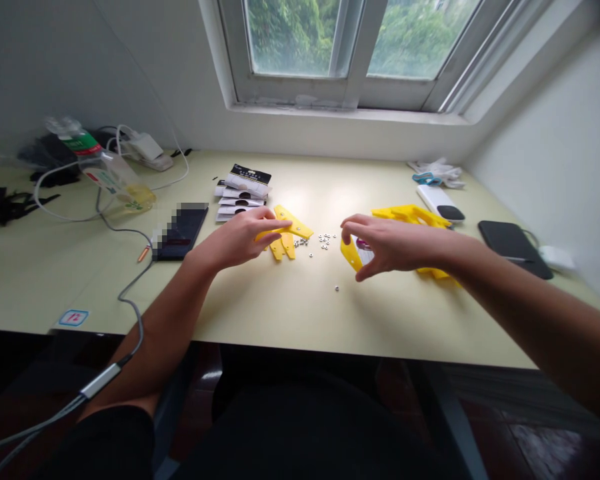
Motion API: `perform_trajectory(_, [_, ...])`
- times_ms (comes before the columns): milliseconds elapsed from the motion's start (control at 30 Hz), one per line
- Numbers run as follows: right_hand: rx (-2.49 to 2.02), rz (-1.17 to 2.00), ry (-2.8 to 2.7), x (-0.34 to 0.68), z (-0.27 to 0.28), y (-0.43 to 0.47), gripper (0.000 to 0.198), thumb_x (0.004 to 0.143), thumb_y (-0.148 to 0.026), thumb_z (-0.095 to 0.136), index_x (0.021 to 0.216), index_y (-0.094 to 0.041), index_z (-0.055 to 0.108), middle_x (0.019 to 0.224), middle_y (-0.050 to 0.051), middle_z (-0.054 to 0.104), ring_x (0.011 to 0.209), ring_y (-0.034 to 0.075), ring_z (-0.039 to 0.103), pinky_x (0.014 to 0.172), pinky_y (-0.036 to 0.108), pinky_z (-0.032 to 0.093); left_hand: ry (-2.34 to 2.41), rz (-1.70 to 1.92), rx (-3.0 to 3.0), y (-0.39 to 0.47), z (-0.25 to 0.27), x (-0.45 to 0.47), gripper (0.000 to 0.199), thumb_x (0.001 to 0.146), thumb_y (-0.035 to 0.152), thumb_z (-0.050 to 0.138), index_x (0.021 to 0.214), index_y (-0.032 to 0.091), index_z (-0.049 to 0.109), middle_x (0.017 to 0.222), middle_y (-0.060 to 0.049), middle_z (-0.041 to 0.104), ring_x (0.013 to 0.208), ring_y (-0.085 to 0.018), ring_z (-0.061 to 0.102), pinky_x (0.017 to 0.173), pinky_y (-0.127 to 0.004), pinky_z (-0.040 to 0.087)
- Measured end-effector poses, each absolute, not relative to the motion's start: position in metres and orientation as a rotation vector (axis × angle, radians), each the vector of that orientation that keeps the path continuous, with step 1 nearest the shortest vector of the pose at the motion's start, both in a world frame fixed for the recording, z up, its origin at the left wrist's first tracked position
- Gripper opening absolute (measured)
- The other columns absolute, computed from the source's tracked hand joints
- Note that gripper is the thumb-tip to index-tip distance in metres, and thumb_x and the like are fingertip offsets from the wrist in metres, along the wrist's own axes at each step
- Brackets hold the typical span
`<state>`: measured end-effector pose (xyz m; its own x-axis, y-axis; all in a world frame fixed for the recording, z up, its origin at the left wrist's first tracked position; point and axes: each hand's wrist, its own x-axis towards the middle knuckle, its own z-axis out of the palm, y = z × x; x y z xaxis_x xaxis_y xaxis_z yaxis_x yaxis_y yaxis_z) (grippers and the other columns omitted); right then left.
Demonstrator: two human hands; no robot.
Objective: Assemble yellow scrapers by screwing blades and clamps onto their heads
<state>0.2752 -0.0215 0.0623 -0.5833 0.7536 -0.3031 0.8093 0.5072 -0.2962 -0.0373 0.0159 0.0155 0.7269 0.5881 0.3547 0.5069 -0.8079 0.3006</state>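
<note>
My left hand [247, 235] is closed on a flat yellow plastic piece [295, 228], pinched between thumb and fingers. Under and beside it lie more yellow plastic pieces [283, 248] with small holes. Between my hands, small silvery nuts [325, 241] are scattered on the table, and a single nut [337, 288] sits nearer the front edge. My right hand [385, 241] curves around another yellow plastic piece [350, 255], held between its thumb and fingertips. Something white and pink shows behind that piece, partly hidden by the fingers. Beyond my right wrist is a pile of yellow parts [413, 213].
Black-and-white packets [245, 190] are stacked at the back, with a dark phone [183, 230] to their left. A plastic bottle [113, 173] lies among cables farther left. On the right are a white device [440, 203] and a black power bank [513, 247].
</note>
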Motion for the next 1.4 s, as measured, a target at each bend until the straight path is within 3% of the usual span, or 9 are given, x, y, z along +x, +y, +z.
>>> perform_trajectory(367, [1.134,-0.614,2.668,0.189,0.042,0.011,0.051,0.066,-0.05,0.078,0.1,-0.019,0.055,0.111,0.009,0.056,0.08,0.018,0.053,0.061,0.028,0.039,1.285,0.834,2.678,0.029,0.025,-0.067,0.032,0.093,0.031,0.059,0.122,0.024,0.068,0.101,-0.006,0.066,0.078,-0.014,0.06,0.079,-0.027,0.049])
perform_trajectory(767, [1.183,-0.492,2.764,0.193,0.047,0.025,0.031,0.082,-0.039,0.067,0.105,-0.019,0.061,0.115,0.009,0.058,0.086,0.018,0.055,0.067,0.029,0.039,1.255,0.797,2.68,0.031,0.022,-0.07,0.032,0.094,0.031,0.057,0.123,0.025,0.068,0.102,-0.006,0.065,0.082,-0.015,0.06,0.082,-0.028,0.048])
perform_trajectory(967, [1.263,-0.571,2.445,0.242,0.044,-0.011,0.04,0.073,-0.054,0.072,0.089,-0.02,0.057,0.091,0.006,0.059,0.078,0.019,0.053,0.059,0.028,0.036,1.222,0.776,2.705,0.032,0.02,-0.068,0.032,0.093,0.028,0.057,0.123,0.027,0.067,0.103,-0.006,0.064,0.08,-0.014,0.059,0.077,-0.028,0.046])
perform_trajectory(1400, [1.381,-0.379,2.48,0.221,0.02,0.013,0.044,0.074,-0.06,0.07,0.088,-0.02,0.059,0.089,0.007,0.063,0.073,0.018,0.054,0.054,0.028,0.032,1.18,0.728,2.713,0.032,0.014,-0.064,0.03,0.092,0.026,0.058,0.121,0.027,0.068,0.103,-0.005,0.064,0.08,-0.014,0.059,0.076,-0.028,0.046])
